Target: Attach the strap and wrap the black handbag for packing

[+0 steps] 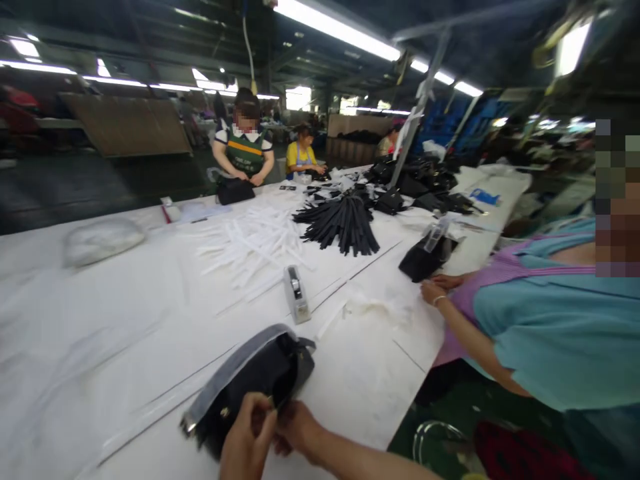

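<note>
A black handbag (245, 377) with gold-coloured fittings lies on the white table in front of me, a pale grey strip running along its upper edge. My left hand (250, 430) is closed in a pinch at the bag's near side, where a small gold-coloured bit shows by the fingertips. Close beside it, my right hand (300, 430) has its fingers curled against the same edge of the bag. What exactly the fingertips pinch is partly hidden. Just beyond the bag stands a tape dispenser (297, 295).
White strips (255, 247) and a fan of black straps (343, 223) lie farther back. Black bags (415, 180) are piled behind them. At right a co-worker in a teal top (530, 333) handles another black bag (425, 257). Across the table, another person (245, 147) works. A clear plastic bundle (103, 241) lies left.
</note>
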{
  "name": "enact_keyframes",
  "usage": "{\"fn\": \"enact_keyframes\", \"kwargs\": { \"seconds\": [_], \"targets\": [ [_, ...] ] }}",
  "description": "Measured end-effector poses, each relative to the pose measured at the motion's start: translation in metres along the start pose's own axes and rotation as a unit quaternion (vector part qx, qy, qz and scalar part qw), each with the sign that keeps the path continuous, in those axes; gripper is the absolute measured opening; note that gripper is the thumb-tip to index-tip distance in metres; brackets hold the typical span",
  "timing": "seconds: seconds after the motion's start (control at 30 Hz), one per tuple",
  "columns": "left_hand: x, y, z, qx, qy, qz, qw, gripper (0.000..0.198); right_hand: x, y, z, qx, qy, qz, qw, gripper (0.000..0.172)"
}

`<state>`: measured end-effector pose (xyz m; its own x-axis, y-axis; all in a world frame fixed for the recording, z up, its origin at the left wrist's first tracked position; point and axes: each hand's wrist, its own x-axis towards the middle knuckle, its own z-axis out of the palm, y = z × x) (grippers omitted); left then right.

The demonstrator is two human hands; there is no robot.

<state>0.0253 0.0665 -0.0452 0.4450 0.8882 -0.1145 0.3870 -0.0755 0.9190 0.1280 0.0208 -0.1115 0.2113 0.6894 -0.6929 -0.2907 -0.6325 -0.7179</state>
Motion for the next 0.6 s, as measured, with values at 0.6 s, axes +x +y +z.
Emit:
{"fn": "enact_keyframes", "kwargs": {
  "seconds": [0.6],
  "targets": [
    [0.006, 0.035, 0.029, 0.004, -0.089, -0.001, 0.996, 0.017, 0.005, 0.014, -0.051, 0.062, 0.058, -0.064, 0.994, 0.043]
  ]
}}
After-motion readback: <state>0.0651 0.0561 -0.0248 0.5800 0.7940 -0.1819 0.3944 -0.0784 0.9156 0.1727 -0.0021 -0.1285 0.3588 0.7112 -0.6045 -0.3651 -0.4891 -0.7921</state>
